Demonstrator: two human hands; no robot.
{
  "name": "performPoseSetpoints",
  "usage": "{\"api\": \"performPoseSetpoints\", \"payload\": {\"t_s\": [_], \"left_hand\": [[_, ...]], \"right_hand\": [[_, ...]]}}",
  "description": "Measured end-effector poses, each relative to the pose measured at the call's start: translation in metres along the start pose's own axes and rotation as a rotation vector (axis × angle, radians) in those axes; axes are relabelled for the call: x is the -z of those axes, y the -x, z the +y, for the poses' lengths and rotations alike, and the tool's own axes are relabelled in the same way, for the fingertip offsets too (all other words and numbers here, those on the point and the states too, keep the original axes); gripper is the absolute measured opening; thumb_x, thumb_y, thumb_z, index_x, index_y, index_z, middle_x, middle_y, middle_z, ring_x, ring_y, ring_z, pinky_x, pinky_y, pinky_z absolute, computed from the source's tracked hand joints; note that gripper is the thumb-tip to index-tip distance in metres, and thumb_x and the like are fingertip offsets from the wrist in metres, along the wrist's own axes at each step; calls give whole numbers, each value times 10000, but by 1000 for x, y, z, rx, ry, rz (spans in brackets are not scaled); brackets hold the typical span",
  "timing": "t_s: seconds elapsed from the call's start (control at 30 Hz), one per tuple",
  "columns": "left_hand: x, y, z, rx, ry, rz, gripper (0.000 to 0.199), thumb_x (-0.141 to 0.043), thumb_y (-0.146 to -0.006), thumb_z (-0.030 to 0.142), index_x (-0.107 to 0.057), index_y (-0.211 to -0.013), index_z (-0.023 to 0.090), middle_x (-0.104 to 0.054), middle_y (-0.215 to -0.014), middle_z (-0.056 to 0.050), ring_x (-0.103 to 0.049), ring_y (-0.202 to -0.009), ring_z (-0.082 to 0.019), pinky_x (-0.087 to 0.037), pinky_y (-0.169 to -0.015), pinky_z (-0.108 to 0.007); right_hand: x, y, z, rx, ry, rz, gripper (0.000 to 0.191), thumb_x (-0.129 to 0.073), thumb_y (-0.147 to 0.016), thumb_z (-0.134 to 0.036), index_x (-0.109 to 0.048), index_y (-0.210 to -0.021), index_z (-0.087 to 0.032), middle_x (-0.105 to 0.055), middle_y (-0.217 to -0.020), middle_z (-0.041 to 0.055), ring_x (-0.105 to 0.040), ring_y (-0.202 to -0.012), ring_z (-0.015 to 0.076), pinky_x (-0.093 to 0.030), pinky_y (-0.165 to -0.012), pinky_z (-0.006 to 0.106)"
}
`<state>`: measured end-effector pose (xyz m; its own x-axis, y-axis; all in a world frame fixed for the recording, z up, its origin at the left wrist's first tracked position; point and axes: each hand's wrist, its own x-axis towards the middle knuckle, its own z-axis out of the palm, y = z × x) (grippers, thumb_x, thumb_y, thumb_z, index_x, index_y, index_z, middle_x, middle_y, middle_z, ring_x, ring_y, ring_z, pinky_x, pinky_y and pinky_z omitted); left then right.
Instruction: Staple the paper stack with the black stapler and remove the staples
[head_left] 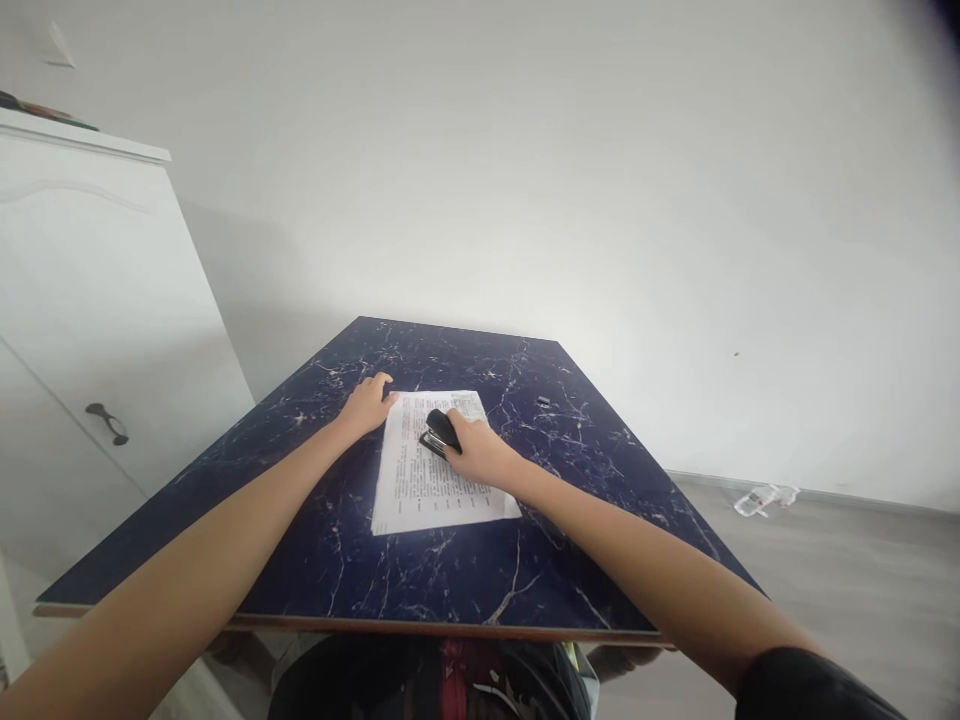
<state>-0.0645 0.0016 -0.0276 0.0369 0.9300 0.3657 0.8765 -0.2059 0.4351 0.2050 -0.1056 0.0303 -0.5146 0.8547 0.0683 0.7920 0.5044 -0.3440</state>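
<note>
Printed sheets of paper (427, 505) lie on a dark blue marble-patterned table (360, 580). My right hand (480, 450) is closed around a black stapler (441, 432), holding it over the middle of the paper with its jaw end pointing left. Whether the stapler touches the paper cannot be made out. At the paper's upper left corner rests my left hand (369, 402), its fingers apart and its thumb by the sheet's edge. No object is visible in it.
A small dark item (544, 401) lies on the table to the right of the paper. At the left stands a white cabinet (97, 280) with things on top. A white wall (600, 180) rises behind the table. Crumpled clear plastic (765, 499) is on the floor at the right.
</note>
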Motion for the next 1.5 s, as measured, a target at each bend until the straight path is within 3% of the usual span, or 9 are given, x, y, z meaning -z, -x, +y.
{"api": "performPoseSetpoints", "payload": {"t_s": [0.23, 0.37, 0.5, 0.67, 0.77, 0.87, 1.13, 1.3, 1.5], "left_hand": [[-1, 3, 5, 24, -35, -21, 377, -559, -940, 417, -598, -1226, 173, -644, -1209, -206, -614, -1165, -370, -465, -993, -476], [-1, 5, 9, 37, -45, -12, 360, -600, -923, 389, -588, -1212, 174, -638, -1214, -203, -600, -1179, -380, -459, -1003, -493], [0, 3, 7, 81, 161, 103, 308, -601, -909, 287, -570, -1189, 162, -640, -1188, -189, -623, -1146, -329, -466, -1025, -465], [13, 0, 6, 132, 282, 178, 151, -558, -886, 201, -600, -1030, 186, -655, -1022, -124, -659, -964, -270, -501, -981, -444], [20, 1, 7, 165, 378, 220, 141, -574, -804, 122, -618, -908, 206, -658, -929, -84, -655, -920, -258, -493, -991, -443], [21, 2, 8, 223, 517, 262, 166, -591, -738, 91, -642, -843, 209, -666, -893, -62, -656, -891, -241, -509, -940, -415], [42, -19, -30, 535, 1025, 525, 118, -577, -708, 154, -629, -811, 177, -609, -768, -24, -598, -627, -133, -455, -551, -226], [74, -20, -78, 736, 1214, 778, 100, -549, -679, 142, -535, -765, 191, -473, -649, 39, -475, -506, -83, -404, -512, -192], [74, -22, -93, 803, 1290, 859, 135, -508, -647, 110, -537, -756, 185, -469, -654, 40, -457, -477, -75, -375, -484, -195]], "right_hand": [[22, 96, 61, -277, -64, 36, 247, -587, -937, -309, -498, -1151, -225, -699, -887, 124, -645, -643, 240, -396, -515, 297], [32, 120, 98, -442, -114, 88, 376, -577, -955, -417, -484, -1261, -219, -711, -1022, 166, -682, -699, 270, -478, -523, 337], [49, 105, 129, -369, -288, 72, 550, -596, -921, -655, -567, -1264, -226, -689, -1218, 170, -714, -951, 305, -578, -687, 376], [64, 57, 173, -318, -95, 348, 650, -238, -1048, -630, -634, -1216, -143, -669, -1260, 206, -646, -1182, 347, -490, -1020, 486], [47, 24, 191, -204, 55, 175, 770, -345, -1004, -692, -494, -1460, -90, -406, -1577, 245, -348, -1489, 384, -305, -1196, 527], [21, -4, 196, -284, 129, 24, 903, -281, -980, -765, -288, -1612, -121, -123, -1701, 196, -69, -1580, 358, -131, -1242, 591], [-12, -64, 141, -336, 210, -18, 890, -255, -987, -754, -211, -1648, -159, -52, -1709, 189, -18, -1583, 346, -32, -1222, 651], [-35, -125, 68, -213, 192, -49, 831, -239, -1014, -711, -193, -1651, -179, -52, -1708, 189, -34, -1582, 355, -63, -1189, 713], [-71, -188, -37, -27, 133, -78, 775, -263, -1035, -644, -221, -1638, -159, -49, -1712, 151, -35, -1589, 295, -68, -1194, 721]]}}
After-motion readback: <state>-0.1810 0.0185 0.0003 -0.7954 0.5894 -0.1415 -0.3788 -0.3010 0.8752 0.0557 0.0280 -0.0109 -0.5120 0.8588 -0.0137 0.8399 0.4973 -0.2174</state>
